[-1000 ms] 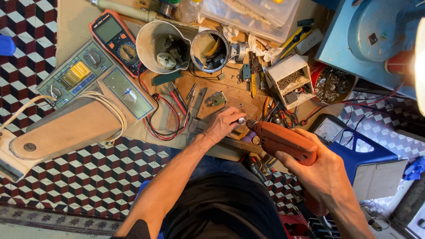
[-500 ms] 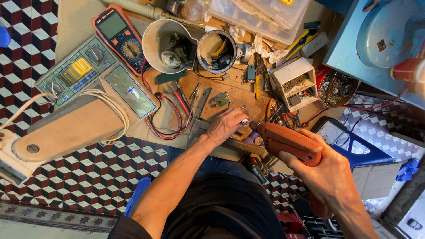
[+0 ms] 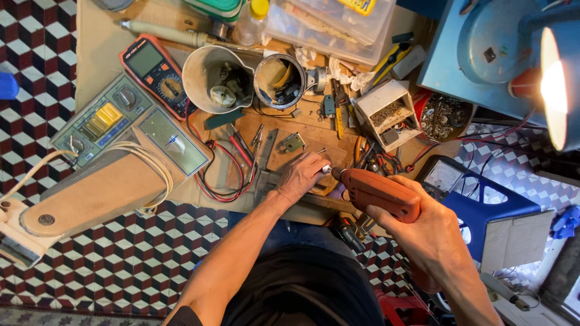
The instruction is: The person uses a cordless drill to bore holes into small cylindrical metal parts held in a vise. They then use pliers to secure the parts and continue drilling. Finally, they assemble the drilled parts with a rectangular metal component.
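Note:
My right hand (image 3: 432,232) grips an orange electric drill (image 3: 377,192), its nose pointing left over the wooden board (image 3: 302,130) on the workbench. My left hand (image 3: 302,175) rests on the board with its fingers pinched around a small metal part (image 3: 326,169) right at the drill's tip. A small metal bracket (image 3: 294,142) lies on the board just above my left hand. What sits under my left palm is hidden.
A tan electrical tester (image 3: 130,130) with a coiled white cord, a red multimeter (image 3: 154,72) with red and black leads, two open cups of parts (image 3: 220,81), a white box of screws (image 3: 386,115), a clear plastic bin (image 3: 332,21), a lit lamp (image 3: 553,84) and a blue stool (image 3: 489,211) crowd the bench.
The view has shifted slightly. My hands and the drill stay at the same spot on the board, fingers still pinched at the drill's tip.

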